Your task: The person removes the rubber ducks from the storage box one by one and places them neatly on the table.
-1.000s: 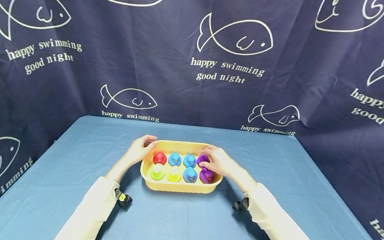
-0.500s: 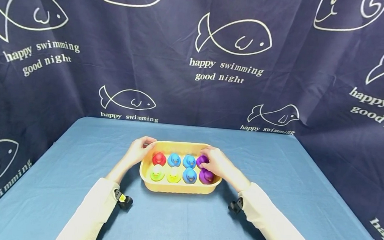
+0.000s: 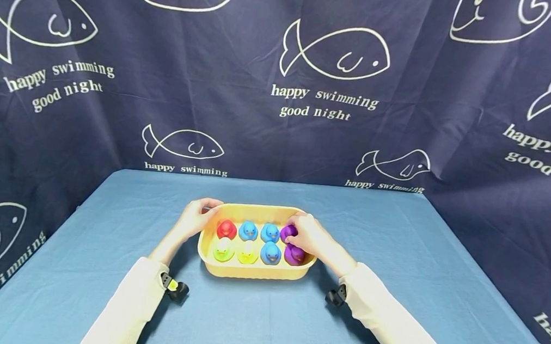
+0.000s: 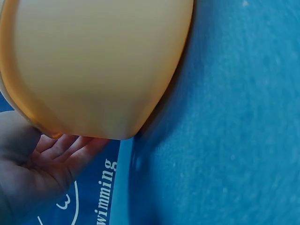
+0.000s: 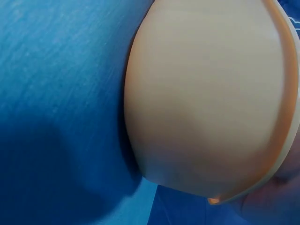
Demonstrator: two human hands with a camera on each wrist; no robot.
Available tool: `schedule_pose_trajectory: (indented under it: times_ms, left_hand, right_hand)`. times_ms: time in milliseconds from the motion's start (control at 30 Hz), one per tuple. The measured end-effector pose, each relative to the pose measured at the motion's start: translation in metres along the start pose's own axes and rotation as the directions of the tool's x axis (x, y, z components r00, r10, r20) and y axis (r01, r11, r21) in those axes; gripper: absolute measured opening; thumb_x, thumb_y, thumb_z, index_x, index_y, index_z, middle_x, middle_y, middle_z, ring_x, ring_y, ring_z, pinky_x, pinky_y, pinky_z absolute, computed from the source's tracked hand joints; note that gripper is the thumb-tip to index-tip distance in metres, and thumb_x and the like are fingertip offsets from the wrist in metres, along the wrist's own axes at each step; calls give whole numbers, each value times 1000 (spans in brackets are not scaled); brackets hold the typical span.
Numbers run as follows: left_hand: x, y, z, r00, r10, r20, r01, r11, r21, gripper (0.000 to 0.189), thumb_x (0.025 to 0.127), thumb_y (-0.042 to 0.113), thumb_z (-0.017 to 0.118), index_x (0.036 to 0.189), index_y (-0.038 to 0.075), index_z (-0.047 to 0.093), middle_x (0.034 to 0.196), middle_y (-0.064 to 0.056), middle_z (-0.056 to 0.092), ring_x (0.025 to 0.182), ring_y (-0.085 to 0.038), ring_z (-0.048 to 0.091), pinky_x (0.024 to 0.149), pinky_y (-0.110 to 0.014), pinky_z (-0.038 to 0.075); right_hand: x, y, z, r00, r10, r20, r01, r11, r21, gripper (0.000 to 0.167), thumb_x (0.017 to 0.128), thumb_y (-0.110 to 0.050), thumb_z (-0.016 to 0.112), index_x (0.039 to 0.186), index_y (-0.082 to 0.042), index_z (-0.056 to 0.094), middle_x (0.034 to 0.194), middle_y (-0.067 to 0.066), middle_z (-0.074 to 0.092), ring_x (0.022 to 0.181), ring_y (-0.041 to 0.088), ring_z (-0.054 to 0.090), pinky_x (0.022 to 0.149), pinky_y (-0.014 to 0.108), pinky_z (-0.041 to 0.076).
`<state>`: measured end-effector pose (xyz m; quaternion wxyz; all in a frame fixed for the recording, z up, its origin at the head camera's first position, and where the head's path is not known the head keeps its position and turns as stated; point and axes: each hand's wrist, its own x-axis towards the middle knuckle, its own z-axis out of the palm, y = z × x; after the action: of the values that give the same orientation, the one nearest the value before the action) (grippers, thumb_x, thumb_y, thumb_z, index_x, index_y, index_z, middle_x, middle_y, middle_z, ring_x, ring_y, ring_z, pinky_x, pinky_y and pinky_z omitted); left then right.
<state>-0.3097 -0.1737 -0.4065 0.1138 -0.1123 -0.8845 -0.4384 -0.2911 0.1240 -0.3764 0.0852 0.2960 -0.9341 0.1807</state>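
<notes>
A pale yellow plastic tub holds two rows of rubber ducks. My left hand grips its left rim; the left wrist view shows the fingers of that hand along the tub's outer wall. My right hand reaches over the right rim, and thumb and fingers pinch the back purple duck, which they partly cover. The front purple duck sits just under the thumb. Only a dark edge of the right hand shows beyond the tub in the right wrist view.
Left of the purple ducks sit a red duck, several blue ducks, a light green duck and a yellow duck. Blue cloth covers the table. A dark fish-print curtain hangs behind and at both sides.
My right forearm has shifted slightly to the left, and the right hand sits a little further over the back purple duck. The left hand keeps its place on the rim.
</notes>
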Motion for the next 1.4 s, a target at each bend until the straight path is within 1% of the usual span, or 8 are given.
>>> schedule_pose_trajectory:
  times_ms: [167,400,633,733,933,1167,1267,1400]
  left_hand:
    - [0,1,0,1000,-29,-1,29,999,-18,24,91,11,57,109,-2,66,105,-18,68,90,-30,65,77,-33,51]
    - [-1,4,3,997,-71,-25,70,996,-48,24,91,12,57,109,-3,65,106,-21,66,92,-33,64,81,-38,51]
    - [-1,1,5,996,-79,-31,77,995,-67,21,91,9,56,107,-3,66,106,-20,66,95,-31,64,80,-37,51]
    - [-1,2,4,996,-80,-26,78,994,-72,21,92,9,56,107,-2,66,107,-19,66,97,-31,64,83,-40,51]
    - [-1,1,5,996,-87,-27,85,993,-85,21,92,10,57,108,-1,66,107,-18,66,95,-30,64,83,-40,51]
    - [1,-5,5,997,-76,7,76,993,-92,23,92,15,58,110,0,64,106,-18,65,97,-30,62,86,-41,48]
    - [1,-6,5,997,-76,17,77,992,-101,23,92,15,58,110,0,63,107,-19,65,98,-31,62,87,-42,48]
    - [1,-6,5,997,-72,18,74,993,-95,23,93,15,58,109,1,63,109,-18,64,99,-31,63,87,-42,48]
  right_hand:
    - [1,-1,0,1000,18,20,-17,1000,-9,27,74,-12,78,96,1,69,93,13,66,83,23,60,75,35,52]
    - [1,-2,1,1000,12,27,-11,999,-31,24,75,-14,78,93,-2,68,87,10,66,80,21,58,73,34,52]
    - [-1,0,0,1000,28,-3,-28,999,46,23,74,-12,77,92,-3,65,82,7,63,74,18,56,69,31,50]
    - [-2,2,-1,999,22,-34,-20,997,69,22,75,-11,76,92,-3,65,84,7,63,75,17,57,70,30,50]
    - [-5,6,-4,993,-30,-113,36,998,56,24,74,-11,76,95,-4,67,85,7,63,76,18,58,69,31,51]
    - [-9,8,-8,985,-32,-167,54,990,127,26,75,-11,76,99,-5,68,86,7,61,77,21,57,70,31,48]
    - [-11,10,-11,976,-66,-209,93,988,120,28,76,-12,77,101,-4,69,87,6,62,77,19,57,70,31,48]
    - [-12,12,-16,952,-119,-283,158,981,117,31,75,-12,78,103,-2,69,90,8,65,80,20,60,72,33,50]
